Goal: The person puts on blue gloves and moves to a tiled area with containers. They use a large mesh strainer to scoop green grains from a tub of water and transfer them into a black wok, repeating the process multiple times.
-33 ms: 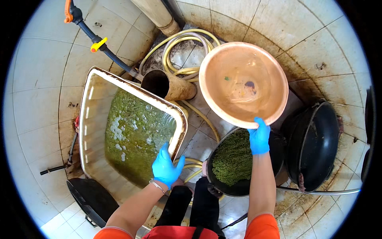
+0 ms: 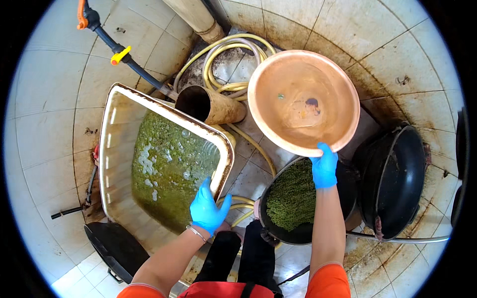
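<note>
Over black pan [image 2: 302, 238], right hand [image 2: 325, 166] — holding basin [image 2: 278, 116], barely shifted

On the floor [image 2: 250, 173], the tub [image 2: 119, 164] stands left, a wet mass [image 2: 166, 174] in it. Just behind its far edge is a cylinder [image 2: 227, 109]; a coiled hose [image 2: 233, 88] lies beyond, near the floor's far corner, one length running forward between tub and pot [image 2: 350, 196]. That pot holds granules [image 2: 290, 201]; a second pot [image 2: 405, 184] tilts by the floor's right edge. A pan [image 2: 117, 251] sits off the tub's near left corner. The right hand [image 2: 325, 169] holds a basin [image 2: 266, 107] (scraps [image 2: 312, 103] inside) above the pot's far edge; the left hand [image 2: 209, 208] is by the tub's right edge.
</note>
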`<action>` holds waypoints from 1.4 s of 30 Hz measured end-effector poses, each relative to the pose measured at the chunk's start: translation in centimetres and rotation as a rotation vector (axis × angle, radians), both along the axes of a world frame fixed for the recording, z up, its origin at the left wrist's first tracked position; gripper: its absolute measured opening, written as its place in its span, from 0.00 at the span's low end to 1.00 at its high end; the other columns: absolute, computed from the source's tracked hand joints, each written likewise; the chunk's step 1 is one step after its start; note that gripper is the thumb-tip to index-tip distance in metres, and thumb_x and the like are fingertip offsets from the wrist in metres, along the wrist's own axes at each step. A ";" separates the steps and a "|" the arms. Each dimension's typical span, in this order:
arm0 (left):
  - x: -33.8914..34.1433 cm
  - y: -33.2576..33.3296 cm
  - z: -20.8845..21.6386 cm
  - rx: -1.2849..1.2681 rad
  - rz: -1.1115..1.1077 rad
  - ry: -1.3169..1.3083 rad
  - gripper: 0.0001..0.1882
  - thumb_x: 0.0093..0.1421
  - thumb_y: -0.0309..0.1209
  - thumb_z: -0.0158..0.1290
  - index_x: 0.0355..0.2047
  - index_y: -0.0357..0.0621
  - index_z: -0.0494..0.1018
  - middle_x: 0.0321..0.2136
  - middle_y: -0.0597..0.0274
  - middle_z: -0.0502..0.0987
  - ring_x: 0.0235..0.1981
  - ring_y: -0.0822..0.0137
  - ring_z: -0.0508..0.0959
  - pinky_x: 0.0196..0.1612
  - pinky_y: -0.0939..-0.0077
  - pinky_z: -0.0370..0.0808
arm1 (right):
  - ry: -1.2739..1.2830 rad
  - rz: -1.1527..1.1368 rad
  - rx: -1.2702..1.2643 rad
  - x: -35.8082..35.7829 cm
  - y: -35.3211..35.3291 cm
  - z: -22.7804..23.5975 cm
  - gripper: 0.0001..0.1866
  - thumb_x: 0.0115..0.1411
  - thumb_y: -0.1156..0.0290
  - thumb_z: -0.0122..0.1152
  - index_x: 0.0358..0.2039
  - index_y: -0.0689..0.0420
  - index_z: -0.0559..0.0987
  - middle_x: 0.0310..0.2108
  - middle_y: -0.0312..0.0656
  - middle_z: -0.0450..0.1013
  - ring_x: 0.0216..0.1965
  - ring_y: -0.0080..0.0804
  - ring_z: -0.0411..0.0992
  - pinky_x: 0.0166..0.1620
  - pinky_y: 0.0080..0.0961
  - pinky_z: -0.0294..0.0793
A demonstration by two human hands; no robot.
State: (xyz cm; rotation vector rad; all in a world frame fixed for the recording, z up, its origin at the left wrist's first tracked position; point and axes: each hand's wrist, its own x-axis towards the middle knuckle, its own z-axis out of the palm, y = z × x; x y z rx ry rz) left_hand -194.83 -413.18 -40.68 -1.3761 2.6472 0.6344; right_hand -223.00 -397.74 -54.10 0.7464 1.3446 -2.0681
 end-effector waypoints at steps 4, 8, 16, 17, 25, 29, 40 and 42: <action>0.0 0.0 -0.1 0.034 0.003 -0.001 0.36 0.50 0.39 0.60 0.55 0.39 0.59 0.41 0.45 0.74 0.36 0.46 0.77 0.37 0.60 0.75 | -0.064 -0.010 0.107 -0.3 -1.7 -5.3 0.22 0.49 0.82 0.56 0.48 0.62 0.70 0.39 0.43 0.71 0.39 0.38 0.73 0.38 0.37 0.78; -0.1 -0.4 -0.2 0.036 -0.035 0.008 0.36 0.50 0.38 0.60 0.55 0.38 0.59 0.41 0.45 0.74 0.36 0.46 0.77 0.37 0.61 0.75 | -0.097 0.025 0.124 0.0 -2.3 -9.4 0.24 0.48 0.84 0.57 0.48 0.61 0.70 0.39 0.43 0.71 0.39 0.38 0.73 0.39 0.37 0.78; 0.1 -0.7 -0.1 0.025 -0.073 0.045 0.37 0.48 0.36 0.61 0.55 0.35 0.59 0.42 0.43 0.73 0.38 0.46 0.77 0.39 0.61 0.75 | -0.157 0.139 0.063 0.9 -1.0 -13.6 0.25 0.50 0.83 0.57 0.51 0.60 0.69 0.45 0.46 0.71 0.44 0.40 0.72 0.46 0.38 0.76; 0.1 -0.7 0.0 0.019 -0.082 0.050 0.37 0.48 0.36 0.61 0.55 0.35 0.59 0.42 0.42 0.73 0.38 0.46 0.77 0.39 0.61 0.75 | -0.174 0.154 0.056 0.7 -1.0 -13.5 0.25 0.51 0.83 0.57 0.51 0.59 0.69 0.45 0.46 0.71 0.44 0.40 0.72 0.47 0.38 0.75; 0.8 -0.2 -0.2 0.068 -0.045 0.086 0.39 0.48 0.39 0.62 0.55 0.33 0.58 0.45 0.40 0.71 0.42 0.44 0.75 0.41 0.60 0.74 | -0.289 0.175 0.217 2.6 -0.4 -7.7 0.22 0.58 0.71 0.57 0.54 0.55 0.67 0.50 0.41 0.69 0.52 0.35 0.68 0.53 0.41 0.66; 1.0 -0.2 0.2 0.077 -0.052 0.076 0.43 0.49 0.47 0.58 0.57 0.29 0.55 0.49 0.38 0.68 0.46 0.43 0.72 0.47 0.58 0.72 | -0.036 0.363 0.303 5.0 -0.6 0.4 0.28 0.60 0.69 0.54 0.59 0.59 0.60 0.54 0.42 0.65 0.54 0.35 0.65 0.56 0.41 0.62; 8.3 3.3 9.1 -0.013 0.066 0.477 0.39 0.53 0.48 0.54 0.57 0.33 0.59 0.52 0.41 0.66 0.54 0.46 0.66 0.57 0.57 0.61 | -0.184 0.891 0.321 26.9 5.5 16.8 0.24 0.63 0.64 0.50 0.57 0.62 0.65 0.50 0.46 0.69 0.49 0.36 0.69 0.50 0.32 0.69; 13.5 5.7 12.3 0.363 0.134 0.557 0.28 0.56 0.43 0.53 0.51 0.37 0.67 0.47 0.45 0.71 0.46 0.50 0.73 0.48 0.60 0.69 | -0.161 1.002 0.311 31.5 6.9 18.2 0.21 0.62 0.66 0.52 0.53 0.62 0.69 0.44 0.41 0.73 0.43 0.31 0.72 0.45 0.28 0.72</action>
